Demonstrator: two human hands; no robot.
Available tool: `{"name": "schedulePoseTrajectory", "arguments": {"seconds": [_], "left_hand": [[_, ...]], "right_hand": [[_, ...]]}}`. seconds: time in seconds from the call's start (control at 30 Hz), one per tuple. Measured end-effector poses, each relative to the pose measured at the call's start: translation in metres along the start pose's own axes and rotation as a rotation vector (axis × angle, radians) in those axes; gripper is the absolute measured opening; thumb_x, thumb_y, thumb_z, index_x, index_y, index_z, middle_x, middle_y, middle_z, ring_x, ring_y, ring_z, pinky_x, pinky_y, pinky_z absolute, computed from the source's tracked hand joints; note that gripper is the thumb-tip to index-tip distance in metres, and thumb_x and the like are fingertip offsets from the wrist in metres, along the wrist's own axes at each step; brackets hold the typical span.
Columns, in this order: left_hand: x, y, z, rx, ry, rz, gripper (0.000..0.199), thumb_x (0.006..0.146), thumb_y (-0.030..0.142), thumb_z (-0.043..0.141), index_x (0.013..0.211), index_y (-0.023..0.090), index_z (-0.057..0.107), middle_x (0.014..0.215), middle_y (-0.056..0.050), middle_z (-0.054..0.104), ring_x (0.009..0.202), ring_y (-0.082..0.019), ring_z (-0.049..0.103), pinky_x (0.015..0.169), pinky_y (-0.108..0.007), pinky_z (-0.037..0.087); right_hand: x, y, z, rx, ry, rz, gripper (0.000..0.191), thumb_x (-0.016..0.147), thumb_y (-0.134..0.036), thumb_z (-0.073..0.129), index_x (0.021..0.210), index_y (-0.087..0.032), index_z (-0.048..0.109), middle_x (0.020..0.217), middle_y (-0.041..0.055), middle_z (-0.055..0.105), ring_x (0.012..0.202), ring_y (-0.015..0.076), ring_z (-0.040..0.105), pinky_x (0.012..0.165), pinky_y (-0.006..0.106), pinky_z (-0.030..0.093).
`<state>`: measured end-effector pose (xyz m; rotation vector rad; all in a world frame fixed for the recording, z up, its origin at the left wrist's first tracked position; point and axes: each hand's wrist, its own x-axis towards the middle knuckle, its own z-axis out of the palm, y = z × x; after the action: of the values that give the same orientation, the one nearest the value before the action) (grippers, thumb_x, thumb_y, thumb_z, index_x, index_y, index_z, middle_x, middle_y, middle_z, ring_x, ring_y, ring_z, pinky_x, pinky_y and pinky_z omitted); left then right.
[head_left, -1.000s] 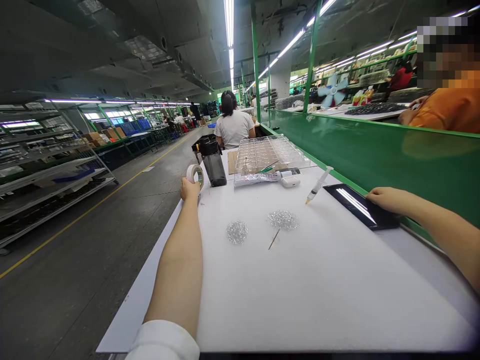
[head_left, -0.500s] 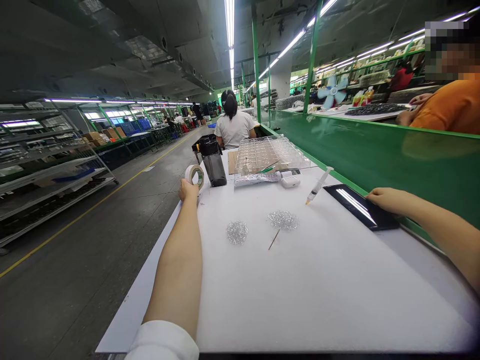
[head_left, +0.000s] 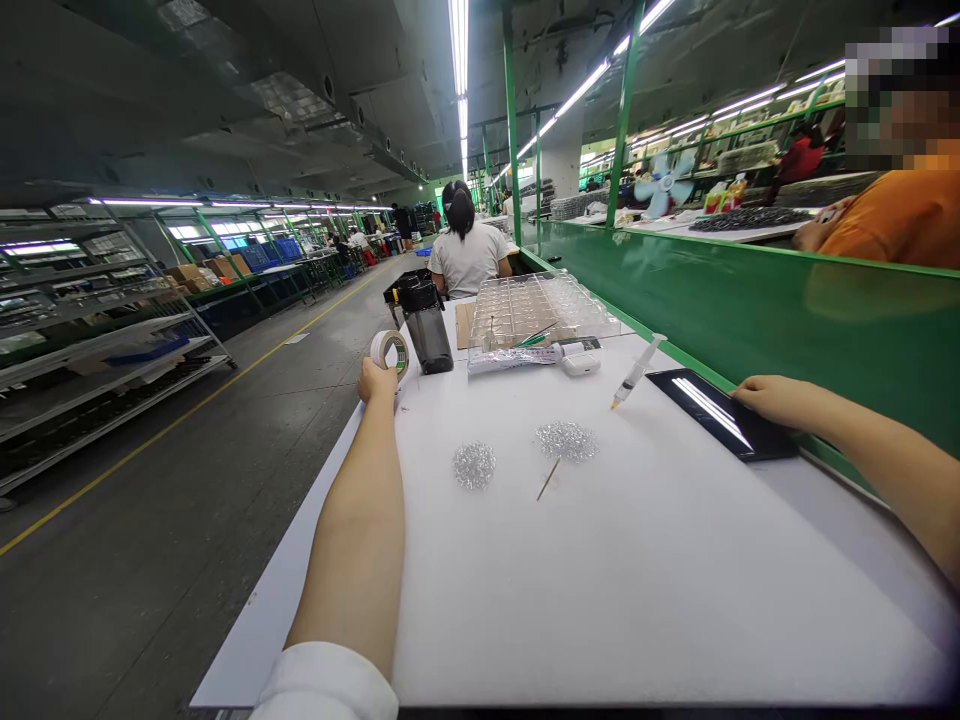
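"Where's the left hand?"

"Out ahead, fingers loosely curled, the bare left forearm reaching far from a white sleeve at the near edge."

"And the right hand?"

"Over right, lying flat, palm down, fingers pointing left, the right forearm slanting in."

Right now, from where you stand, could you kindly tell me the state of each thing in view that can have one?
Left hand, against the tape roll
Tape roll, upright on its edge
Right hand, resting on the tablet
Tablet, screen dark
Syringe, lying on the white sheet
Water bottle, upright, lid on
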<state>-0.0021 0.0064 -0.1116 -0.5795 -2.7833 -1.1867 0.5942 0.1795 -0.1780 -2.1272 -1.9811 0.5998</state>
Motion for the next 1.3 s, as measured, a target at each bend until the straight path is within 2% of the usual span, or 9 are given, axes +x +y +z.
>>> {"name": "schedulePoseTrajectory", "arguments": {"seconds": [0.2, 0.37, 0.53, 0.67, 0.83, 1.0, 1.17, 1.3], "left_hand": [[-0.002, 0.003, -0.001, -0.033, 0.058, 0.081, 0.040, 0.110, 0.019, 0.078, 0.148, 0.029, 0.072, 0.157, -0.014, 0.082, 0.148, -0.037, 0.080, 0.124, -0.050, 0.064], [-0.002, 0.003, 0.001, -0.017, 0.001, 0.011, 0.035, 0.105, 0.020, 0.083, 0.139, 0.026, 0.075, 0.148, -0.019, 0.084, 0.146, -0.042, 0.080, 0.121, -0.052, 0.066], [0.002, -0.001, 0.004, -0.014, -0.007, -0.025, 0.035, 0.097, 0.016, 0.088, 0.128, 0.028, 0.077, 0.136, -0.018, 0.086, 0.140, -0.043, 0.083, 0.115, -0.052, 0.068], [0.001, 0.000, 0.003, -0.033, 0.001, -0.001, 0.029, 0.101, 0.016, 0.085, 0.125, 0.028, 0.075, 0.143, -0.018, 0.085, 0.141, -0.043, 0.082, 0.118, -0.055, 0.067], [-0.003, 0.002, -0.001, -0.058, 0.048, 0.040, 0.020, 0.109, 0.021, 0.078, 0.126, 0.029, 0.071, 0.145, -0.016, 0.085, 0.144, -0.038, 0.081, 0.121, -0.050, 0.064], [-0.006, 0.001, -0.002, -0.006, -0.028, 0.023, 0.023, 0.103, 0.017, 0.084, 0.119, 0.026, 0.071, 0.148, -0.021, 0.084, 0.147, -0.040, 0.080, 0.120, -0.048, 0.064], [-0.007, 0.001, -0.003, -0.027, -0.011, 0.020, 0.024, 0.105, 0.017, 0.082, 0.124, 0.027, 0.071, 0.149, -0.019, 0.084, 0.147, -0.039, 0.080, 0.121, -0.048, 0.063], [-0.003, 0.001, -0.001, -0.098, 0.057, 0.052, 0.029, 0.108, 0.017, 0.078, 0.133, 0.029, 0.070, 0.151, -0.014, 0.084, 0.147, -0.035, 0.080, 0.123, -0.046, 0.062]], "right_hand": [[0.012, 0.008, 0.005, 0.016, 0.006, -0.005, 0.024, 0.108, -0.036, 0.060, 0.087, -0.026, 0.065, 0.087, 0.0117, 0.076, 0.075, 0.0299, 0.073, 0.064, 0.037, 0.057], [0.016, 0.011, 0.006, 0.024, 0.012, -0.009, 0.020, 0.105, -0.037, 0.064, 0.087, -0.027, 0.065, 0.087, 0.0118, 0.076, 0.076, 0.0312, 0.073, 0.063, 0.038, 0.059], [0.012, 0.008, 0.004, 0.026, -0.004, -0.011, 0.028, 0.111, -0.035, 0.057, 0.086, -0.026, 0.066, 0.092, 0.0129, 0.078, 0.078, 0.0289, 0.074, 0.065, 0.037, 0.058], [0.008, 0.005, 0.004, 0.032, 0.006, -0.005, 0.026, 0.106, -0.035, 0.064, 0.081, -0.027, 0.063, 0.088, 0.0119, 0.076, 0.080, 0.0310, 0.074, 0.064, 0.038, 0.059], [0.001, 0.000, 0.004, 0.040, 0.004, -0.026, 0.038, 0.113, -0.030, 0.054, 0.075, -0.026, 0.061, 0.086, 0.0129, 0.075, 0.078, 0.0296, 0.073, 0.062, 0.036, 0.057], [-0.005, -0.006, 0.001, 0.049, 0.009, -0.020, 0.037, 0.111, -0.027, 0.057, 0.074, -0.026, 0.060, 0.084, 0.0119, 0.073, 0.082, 0.0311, 0.075, 0.062, 0.036, 0.059], [0.002, -0.001, 0.003, 0.045, 0.014, -0.043, 0.032, 0.107, -0.027, 0.063, 0.075, -0.026, 0.061, 0.083, 0.0122, 0.074, 0.082, 0.0326, 0.076, 0.062, 0.037, 0.060], [0.010, 0.005, 0.006, 0.041, 0.010, -0.044, 0.038, 0.113, -0.031, 0.057, 0.076, -0.026, 0.061, 0.087, 0.0128, 0.075, 0.080, 0.0302, 0.075, 0.062, 0.036, 0.059]]}}
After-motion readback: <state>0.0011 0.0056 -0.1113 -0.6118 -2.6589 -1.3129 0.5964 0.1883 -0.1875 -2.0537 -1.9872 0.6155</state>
